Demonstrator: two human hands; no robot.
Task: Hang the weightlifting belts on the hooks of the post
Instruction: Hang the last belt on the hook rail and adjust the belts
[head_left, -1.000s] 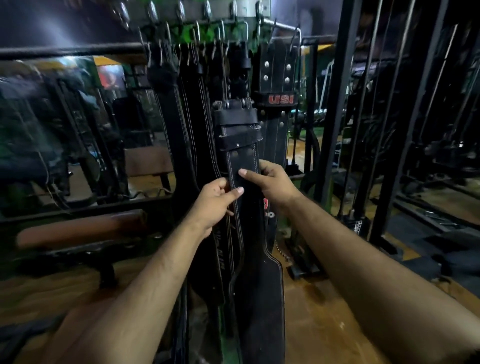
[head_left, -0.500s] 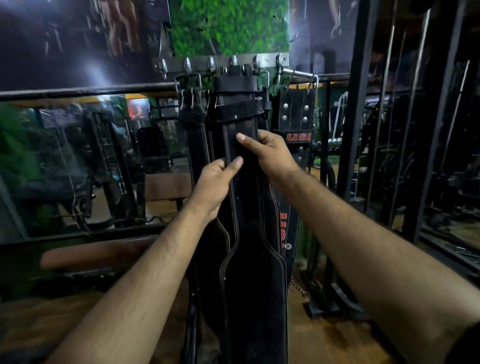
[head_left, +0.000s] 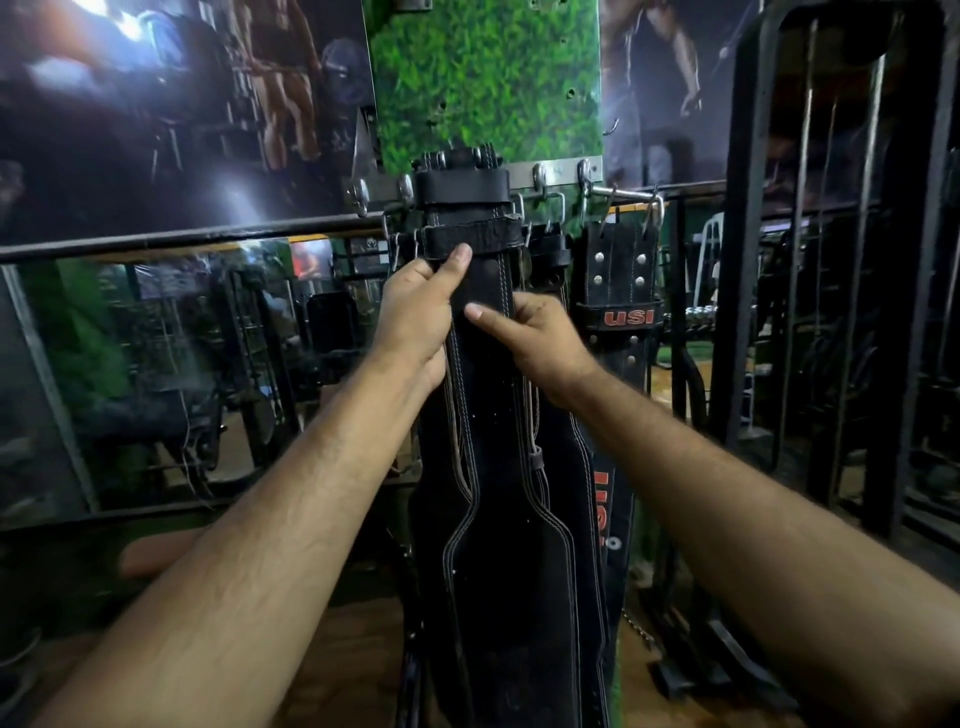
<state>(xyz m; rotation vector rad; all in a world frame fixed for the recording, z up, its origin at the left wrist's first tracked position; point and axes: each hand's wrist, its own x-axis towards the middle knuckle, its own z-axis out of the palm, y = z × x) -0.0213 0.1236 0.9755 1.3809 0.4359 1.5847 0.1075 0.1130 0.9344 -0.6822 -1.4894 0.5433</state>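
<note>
1. Holding the black belt (head_left: 483, 291) up against the green post (head_left: 488, 83), both hands work on its narrow upper strap; its buckle end (head_left: 460, 158) sits level with the metal hook rail (head_left: 558, 171), and whether the buckle is already over a hook is hidden behind the leather.
2. The left hand (head_left: 415, 312) wraps its curled fingers round the left edge of the strap, with the thumb pressed flat on the front just under the lower keeper loop (head_left: 470, 236).
3. The right hand (head_left: 530, 338) pinches the right edge, thumb lying across the front face and fingers tucked behind.
4. To do the step well, I judge the buckle frame should be lifted slightly above the hook tip, then lowered so the metal, not the leather loop, takes the weight.
5. Keep the strap flat and untwisted, since the wide back section (head_left: 509, 597) hangs low and heavy and would pull a skewed buckle off.
6. Choose a free hook: two bare hooks (head_left: 540, 176) show just right of the buckle, while the studded USI belt (head_left: 618, 291) hangs from a bar farther right, and other belts crowd behind.
7. Release one hand first, probably the right, and feel that the belt holds before letting go fully.
</note>
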